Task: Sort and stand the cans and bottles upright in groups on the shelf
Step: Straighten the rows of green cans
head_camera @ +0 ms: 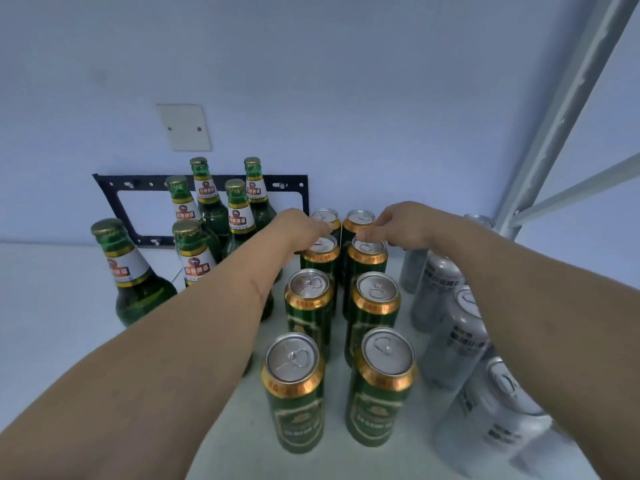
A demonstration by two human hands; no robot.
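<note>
White shelf (52,306): left hand (300,226) and right hand (398,223) each pinch an upright rear green can's rim (320,249), directly beneath the fingers.

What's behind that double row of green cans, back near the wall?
Both hands reach over the back green cans: left hand, right hand. Behind them is bare wall. The hands cover part of the farthest can tops, so I cannot tell whether they grip them.
</note>
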